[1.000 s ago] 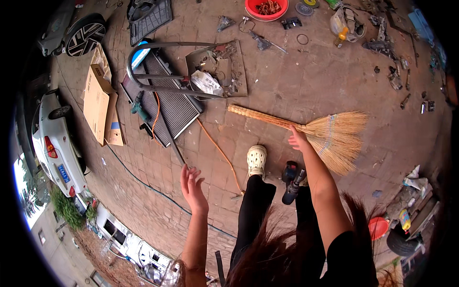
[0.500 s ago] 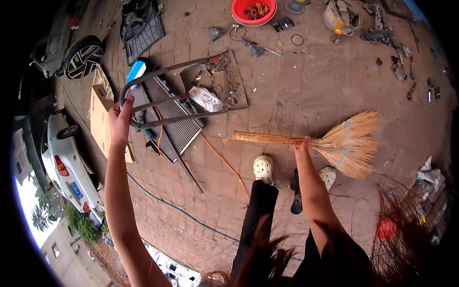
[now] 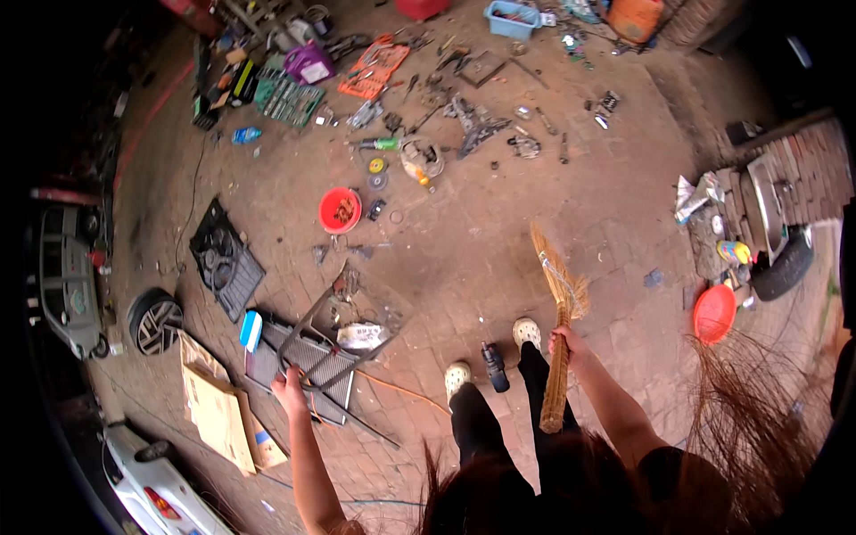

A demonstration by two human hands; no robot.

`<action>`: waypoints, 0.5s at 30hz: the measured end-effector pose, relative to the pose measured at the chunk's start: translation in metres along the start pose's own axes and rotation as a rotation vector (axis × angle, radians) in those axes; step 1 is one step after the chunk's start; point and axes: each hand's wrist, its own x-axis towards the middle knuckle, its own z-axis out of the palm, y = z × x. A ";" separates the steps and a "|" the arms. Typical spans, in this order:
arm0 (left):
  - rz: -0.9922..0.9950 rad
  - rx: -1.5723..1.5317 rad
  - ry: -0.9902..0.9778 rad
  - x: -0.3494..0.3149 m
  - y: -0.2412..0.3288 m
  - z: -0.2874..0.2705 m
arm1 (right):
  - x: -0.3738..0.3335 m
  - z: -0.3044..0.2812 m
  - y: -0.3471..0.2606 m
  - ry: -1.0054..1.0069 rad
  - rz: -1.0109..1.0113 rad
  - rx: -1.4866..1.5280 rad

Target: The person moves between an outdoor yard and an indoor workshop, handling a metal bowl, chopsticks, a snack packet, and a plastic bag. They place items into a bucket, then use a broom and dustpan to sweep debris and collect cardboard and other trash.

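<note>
My left hand [image 3: 290, 390] is closed round the end of a metal loop handle on a dustpan [image 3: 308, 319]. In the pan lie dark debris and a crumpled white wrapper [image 3: 361, 336]. The handle passes over a car radiator [image 3: 334, 382] on the ground. On the other side, my right hand [image 3: 568, 341] grips a straw broom [image 3: 562, 299] at the neck. Its bristles point away from me and its thick handle comes back toward my body. Between my light clogs stands or lies a small black object [image 3: 495, 367], possibly a power tool.
A black fan shroud [image 3: 223, 259], a wheel [image 3: 156, 321] and flattened cardboard [image 3: 218, 410] lie to the left. Ahead are a red bowl [image 3: 326, 218] of parts, scattered car parts and tool cases [image 3: 290, 96]. A red basin [image 3: 715, 314] sits right, near a sink [image 3: 764, 201].
My view has swung up and around, showing more ground ahead. The broom has turned from lying sideways to pointing away from me. Both hands keep their holds on the broom and dustpan.
</note>
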 end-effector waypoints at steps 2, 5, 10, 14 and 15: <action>-0.034 -0.092 -0.095 -0.035 0.051 0.010 | -0.071 -0.010 0.001 -0.041 -0.102 0.059; 0.015 -0.079 -0.191 -0.081 0.104 0.026 | -0.183 -0.027 0.035 -0.005 -0.197 0.265; 0.223 -0.158 -0.405 -0.188 0.191 0.060 | -0.289 -0.125 0.114 -0.058 -0.235 0.324; 0.146 -0.347 -0.551 -0.274 0.241 0.081 | -0.340 -0.190 0.161 -0.051 -0.269 0.549; 0.239 -0.283 -0.581 -0.299 0.250 0.095 | -0.352 -0.210 0.174 -0.056 -0.287 0.648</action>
